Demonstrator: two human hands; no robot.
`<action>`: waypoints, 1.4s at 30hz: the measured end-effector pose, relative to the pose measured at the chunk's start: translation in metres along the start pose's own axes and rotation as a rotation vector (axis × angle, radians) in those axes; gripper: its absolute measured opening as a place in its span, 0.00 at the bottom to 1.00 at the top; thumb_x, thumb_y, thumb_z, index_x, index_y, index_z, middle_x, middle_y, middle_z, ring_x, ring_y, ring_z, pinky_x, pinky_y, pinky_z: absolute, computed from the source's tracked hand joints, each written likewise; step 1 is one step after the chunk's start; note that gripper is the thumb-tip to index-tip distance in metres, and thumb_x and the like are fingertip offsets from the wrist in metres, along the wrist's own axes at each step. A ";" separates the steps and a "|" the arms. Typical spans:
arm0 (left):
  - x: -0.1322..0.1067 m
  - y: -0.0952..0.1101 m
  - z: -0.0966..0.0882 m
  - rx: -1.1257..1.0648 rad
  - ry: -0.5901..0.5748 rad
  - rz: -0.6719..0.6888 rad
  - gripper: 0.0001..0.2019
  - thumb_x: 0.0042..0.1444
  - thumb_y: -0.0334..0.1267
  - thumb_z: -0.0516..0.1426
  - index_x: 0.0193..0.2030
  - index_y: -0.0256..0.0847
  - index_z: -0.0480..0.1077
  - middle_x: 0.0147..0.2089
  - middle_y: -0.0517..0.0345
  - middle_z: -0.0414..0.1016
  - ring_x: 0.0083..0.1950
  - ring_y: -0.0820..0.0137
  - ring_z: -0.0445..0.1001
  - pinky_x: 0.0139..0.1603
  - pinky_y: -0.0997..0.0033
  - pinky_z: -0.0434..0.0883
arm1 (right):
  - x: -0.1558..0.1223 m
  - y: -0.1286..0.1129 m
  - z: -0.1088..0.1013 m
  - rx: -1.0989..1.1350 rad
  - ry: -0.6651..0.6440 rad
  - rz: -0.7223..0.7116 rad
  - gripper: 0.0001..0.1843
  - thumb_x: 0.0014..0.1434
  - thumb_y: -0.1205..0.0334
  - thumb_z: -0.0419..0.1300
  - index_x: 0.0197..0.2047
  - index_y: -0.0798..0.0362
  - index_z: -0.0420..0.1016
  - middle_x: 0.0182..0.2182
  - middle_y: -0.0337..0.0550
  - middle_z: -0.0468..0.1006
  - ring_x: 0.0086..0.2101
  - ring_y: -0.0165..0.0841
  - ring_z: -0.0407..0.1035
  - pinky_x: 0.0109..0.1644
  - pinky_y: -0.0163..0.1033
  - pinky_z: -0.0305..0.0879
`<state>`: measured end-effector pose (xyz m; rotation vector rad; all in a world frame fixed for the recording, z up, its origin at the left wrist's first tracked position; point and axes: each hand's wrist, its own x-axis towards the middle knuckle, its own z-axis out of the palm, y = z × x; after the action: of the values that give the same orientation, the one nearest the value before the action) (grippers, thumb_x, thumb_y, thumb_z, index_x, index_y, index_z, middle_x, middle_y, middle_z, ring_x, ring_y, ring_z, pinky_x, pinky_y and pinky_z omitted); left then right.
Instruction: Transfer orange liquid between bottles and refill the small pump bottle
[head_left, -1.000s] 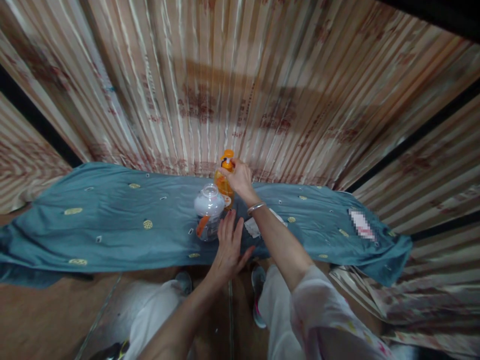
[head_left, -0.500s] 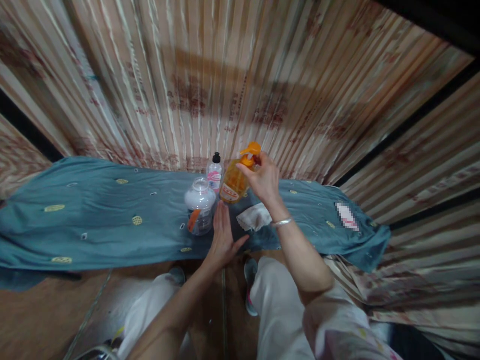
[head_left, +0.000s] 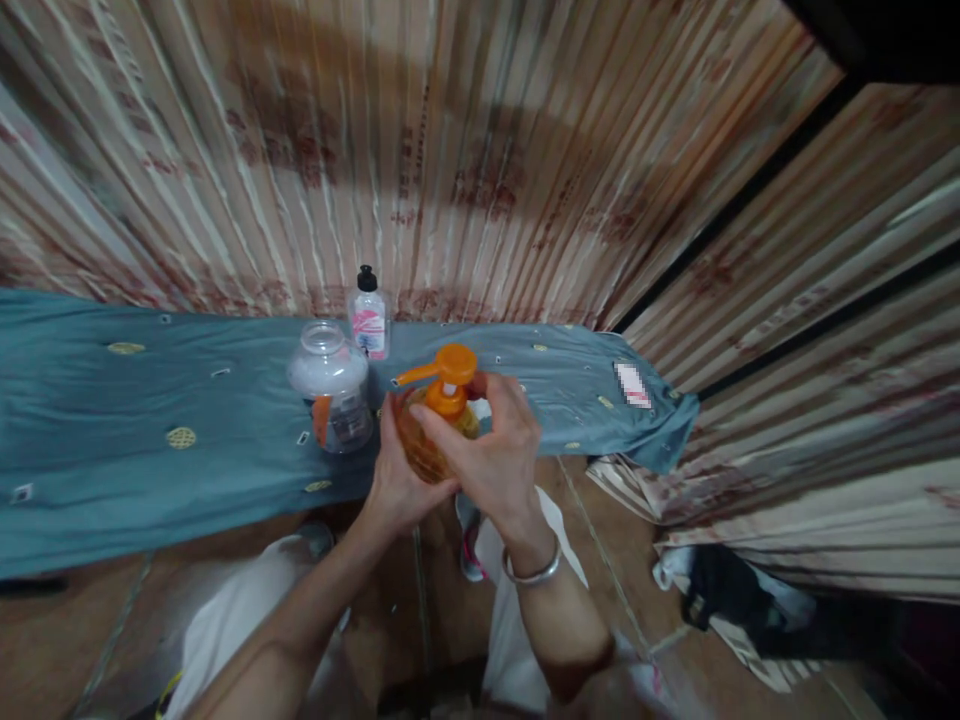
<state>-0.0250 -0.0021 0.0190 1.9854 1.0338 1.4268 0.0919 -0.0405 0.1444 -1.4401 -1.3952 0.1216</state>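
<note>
Clasping the amber pump bottle (head_left: 425, 462) between both hands, the person has the left hand (head_left: 405, 484) curved around its near-left side and the right hand (head_left: 496, 448) closed about its right, thumb across the shoulder below the orange pump head (head_left: 456, 362). Just left of the grip stands a clear wide-bodied jar (head_left: 328, 378); beyond the grip, farther left, a black-capped bottle (head_left: 369, 328) stands on teal patterned cloth (head_left: 247, 400), before a pleated curtain (head_left: 337, 220).

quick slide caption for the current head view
Left hand and right hand hold an orange pump bottle near a clear jar on teal cloth.
</note>
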 end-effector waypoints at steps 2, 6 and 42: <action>0.001 0.002 -0.003 -0.003 -0.016 -0.024 0.71 0.41 0.53 0.76 0.79 0.40 0.32 0.73 0.27 0.61 0.73 0.43 0.69 0.69 0.44 0.72 | 0.000 -0.002 -0.002 0.020 -0.056 0.028 0.15 0.56 0.48 0.70 0.44 0.43 0.76 0.41 0.47 0.81 0.47 0.45 0.74 0.57 0.55 0.73; 0.001 0.011 -0.009 -0.073 -0.077 -0.041 0.70 0.41 0.50 0.76 0.79 0.40 0.33 0.68 0.32 0.68 0.68 0.45 0.75 0.64 0.47 0.77 | 0.001 -0.003 -0.008 0.024 -0.049 0.033 0.14 0.56 0.48 0.70 0.42 0.44 0.77 0.40 0.47 0.81 0.46 0.45 0.75 0.55 0.53 0.73; -0.012 0.013 -0.014 -0.301 -0.340 -0.245 0.67 0.44 0.47 0.73 0.80 0.39 0.33 0.72 0.33 0.67 0.70 0.44 0.72 0.69 0.40 0.71 | 0.014 0.051 -0.003 0.265 -0.265 0.201 0.24 0.49 0.41 0.75 0.41 0.47 0.78 0.45 0.43 0.85 0.45 0.39 0.78 0.57 0.47 0.73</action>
<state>-0.0360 -0.0199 0.0264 1.7363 0.8225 1.0042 0.1315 -0.0183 0.1176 -1.3719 -1.3808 0.6231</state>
